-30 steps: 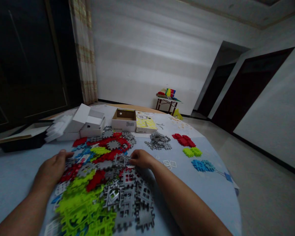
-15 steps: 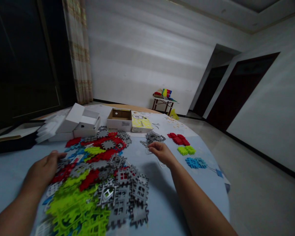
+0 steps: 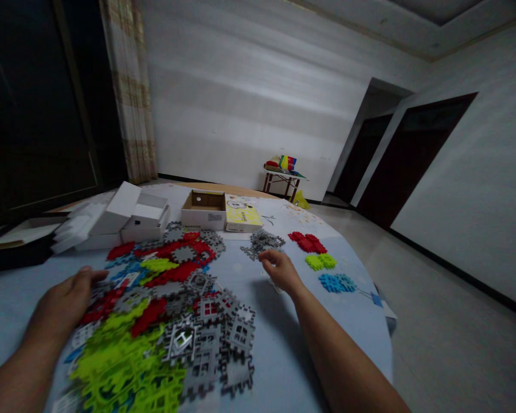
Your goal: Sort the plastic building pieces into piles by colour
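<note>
My right hand (image 3: 281, 269) is over the middle of the table, just in front of a small pile of grey interlocking plastic pieces (image 3: 264, 242). Its fingers are loosely bent and a little apart, and I see nothing between them. A pale piece lies partly hidden under this hand. At the left edge of a large mixed heap, my left hand (image 3: 64, 301) is open with its fingers stretched toward the pieces. That heap has lime green pieces (image 3: 124, 361) in front, grey window-shaped pieces (image 3: 208, 350) on its right, and red pieces (image 3: 172, 249) further back.
Sorted groups of red (image 3: 308, 242), green (image 3: 320, 262) and blue pieces (image 3: 337, 283) lie toward the table's right edge. White boxes (image 3: 144, 218), an open carton (image 3: 203, 218) and a yellow lid (image 3: 243, 218) stand at the back. A black box (image 3: 17, 249) is far left.
The view has turned slightly, shifting the scene left. My right hand has drawn a little to the right of the grey piece near its fingertips. My left hand stays beside the heap.
</note>
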`<state>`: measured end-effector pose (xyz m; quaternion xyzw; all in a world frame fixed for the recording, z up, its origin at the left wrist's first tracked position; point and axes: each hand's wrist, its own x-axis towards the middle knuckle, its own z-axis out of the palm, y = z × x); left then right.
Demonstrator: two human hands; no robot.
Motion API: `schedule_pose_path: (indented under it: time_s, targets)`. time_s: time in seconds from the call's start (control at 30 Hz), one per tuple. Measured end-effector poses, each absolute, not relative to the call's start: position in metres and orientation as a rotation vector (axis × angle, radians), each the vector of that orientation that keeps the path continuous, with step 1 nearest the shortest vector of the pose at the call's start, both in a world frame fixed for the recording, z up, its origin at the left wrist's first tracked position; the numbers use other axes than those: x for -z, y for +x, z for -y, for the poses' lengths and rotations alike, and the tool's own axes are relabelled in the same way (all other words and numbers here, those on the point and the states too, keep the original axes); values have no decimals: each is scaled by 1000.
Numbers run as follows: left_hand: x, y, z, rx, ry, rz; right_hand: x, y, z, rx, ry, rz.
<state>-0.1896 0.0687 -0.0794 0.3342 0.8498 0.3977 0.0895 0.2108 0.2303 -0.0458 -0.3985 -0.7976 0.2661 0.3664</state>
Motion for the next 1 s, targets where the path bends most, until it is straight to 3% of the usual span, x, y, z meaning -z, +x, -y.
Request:
schedule_pose_path:
  time_s: [0.17,0.43,1.0]
  targets:
    - [81,-188,-68,-1208,959,-2482,51,170,-197,-696,-848,2291]
    - [74,-181,-68,-1233,957,-2506,61,148,-184,-992,-908,2382]
    - [70,-176,-67,-1211,945,-2512,37,234,-230,-634,-1094,2014]
